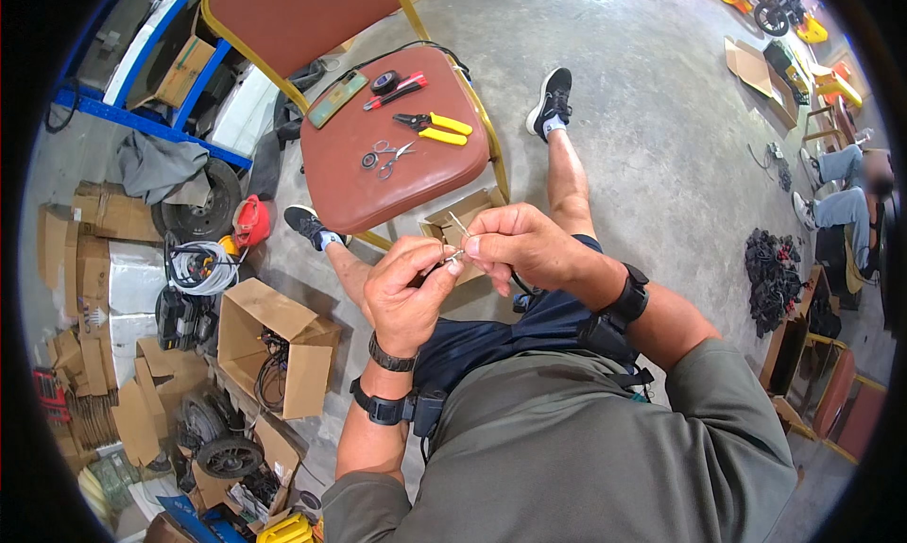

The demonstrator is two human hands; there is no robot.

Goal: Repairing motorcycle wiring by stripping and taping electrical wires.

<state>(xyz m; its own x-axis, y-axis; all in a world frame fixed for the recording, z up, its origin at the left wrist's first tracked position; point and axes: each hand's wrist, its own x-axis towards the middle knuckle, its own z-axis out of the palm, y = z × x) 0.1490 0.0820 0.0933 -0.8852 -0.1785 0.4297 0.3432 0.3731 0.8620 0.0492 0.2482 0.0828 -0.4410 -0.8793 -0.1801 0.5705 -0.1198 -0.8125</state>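
Observation:
Close together in front of my lap, both hands pinch a thin wire. My left hand (408,288) closes its fingertips on it, and my right hand (529,246) pinches it just beside. A pale thin end of the wire (458,224) sticks up from between my right fingers; the join between the fingertips is too small to make out. Beyond my hands, a red-brown chair seat (397,198) bears yellow-handled wire strippers (442,128), scissors (391,156), a small roll (368,161), a red and black hand tool (397,92), black tape (385,81) and a phone (338,99).
A small open cardboard box (436,224) sits under my hands. To my left are a box of cables (274,345), a wheel (203,203) and coiled white cable (203,267). Dark cables (773,279) lie at right, near a seated person (846,203).

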